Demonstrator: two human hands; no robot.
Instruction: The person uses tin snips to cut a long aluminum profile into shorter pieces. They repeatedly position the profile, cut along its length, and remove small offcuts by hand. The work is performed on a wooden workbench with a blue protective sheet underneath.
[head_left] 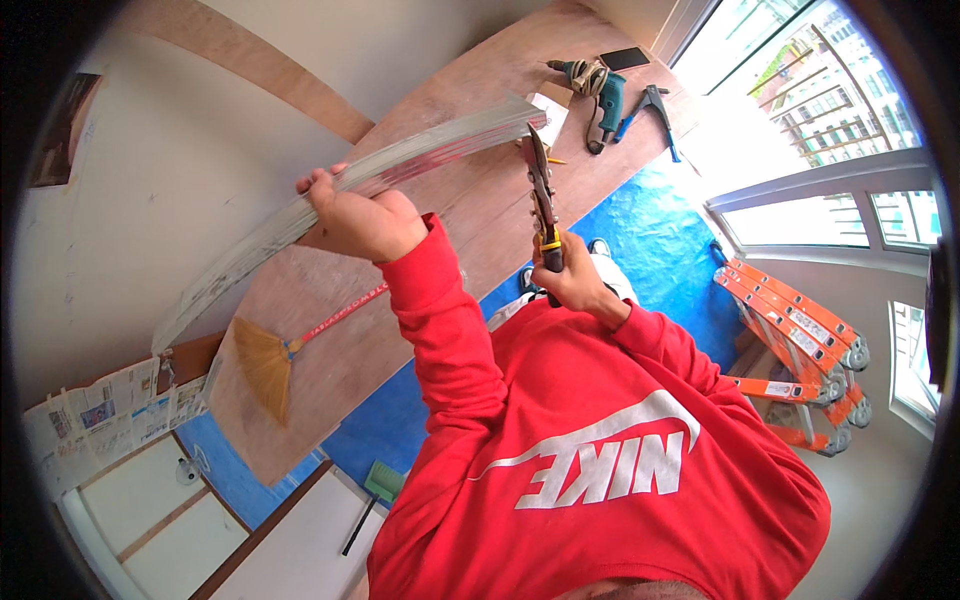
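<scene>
Left grip (pixel 362 218) was clasped around a long silvery metal strip (pixel 430 148), raised over the wooden surface (pixel 490 215). Right grip (pixel 572 276) held snips (pixel 544 205), blades (pixel 537 160) at the strip's far right end; couldn't tell if touching. Teal drill (pixel 611 97) and blue-handled tool (pixel 654 105) lay far right.

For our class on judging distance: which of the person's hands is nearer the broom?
Left: the left hand, holding the metal strip, appears near the handle of the broom; the right hand, holding the snips, is farther off to the right.
</scene>
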